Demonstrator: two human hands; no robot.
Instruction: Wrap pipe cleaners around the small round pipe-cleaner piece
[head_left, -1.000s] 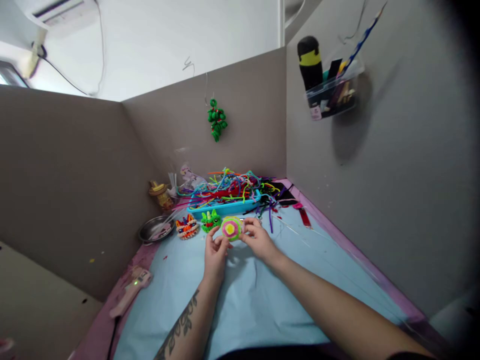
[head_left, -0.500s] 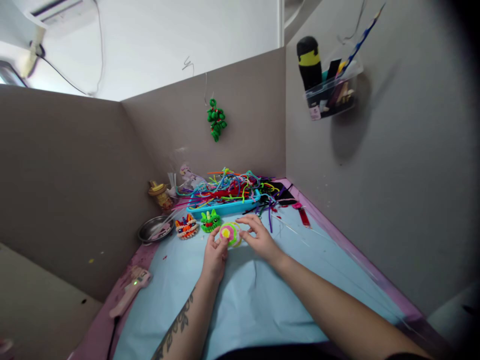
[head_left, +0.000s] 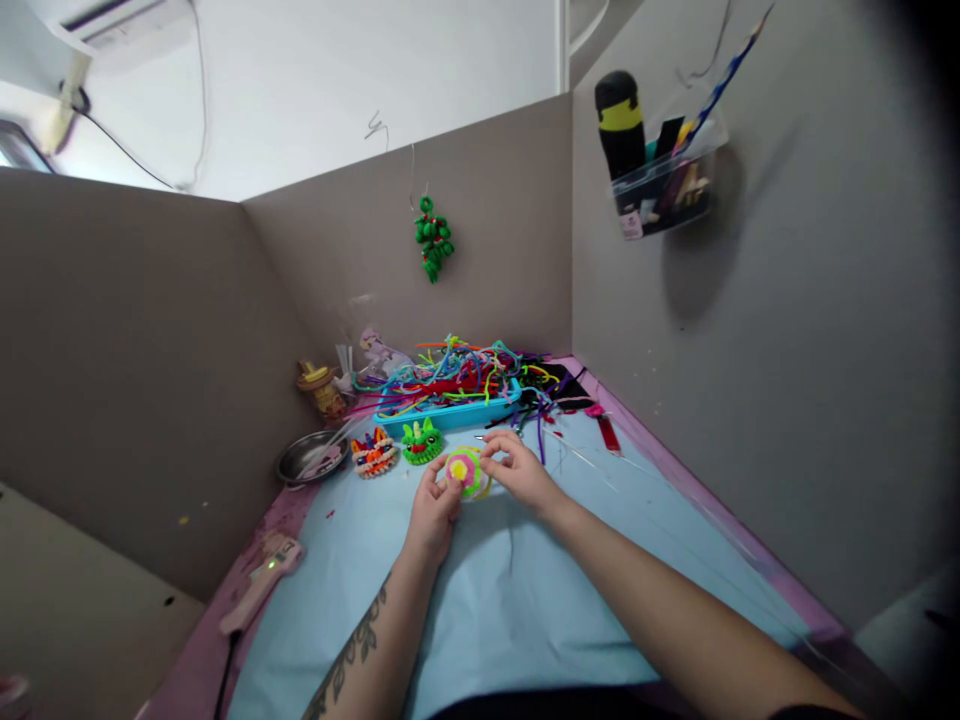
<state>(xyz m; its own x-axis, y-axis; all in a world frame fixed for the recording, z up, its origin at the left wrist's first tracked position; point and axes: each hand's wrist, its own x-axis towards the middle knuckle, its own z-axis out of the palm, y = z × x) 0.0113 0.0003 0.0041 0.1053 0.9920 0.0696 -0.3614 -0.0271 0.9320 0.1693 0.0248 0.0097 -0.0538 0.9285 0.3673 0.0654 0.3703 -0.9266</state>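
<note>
My left hand [head_left: 435,508] is closed on the edge of a small round coil of fuzzy pipe cleaners [head_left: 466,472], with a yellow centre, then pink, white and green rings. A yellow strand curves along its right side. My right hand [head_left: 519,472] pinches at the coil's right edge, thumb against finger; the exact bit between the fingertips is too small to make out. A thin pointed metal tip pokes out left of its upper fingers. Behind the coil sit a green pipe-cleaner animal head [head_left: 422,443] and an orange and white one [head_left: 373,454].
A blue tray [head_left: 450,413] heaped with coloured pipe cleaners stands at the back. At left are a metal bowl [head_left: 311,458], a yellow-lidded jar [head_left: 322,390] and a pink glue gun [head_left: 262,585]. A clear bin [head_left: 664,195] hangs on the right partition, a green ornament [head_left: 433,240] on the back one.
The coil has shifted slightly right and its face has turned more toward me. My right fingers have drawn in closer together, and the metal tip now shows beside them.
</note>
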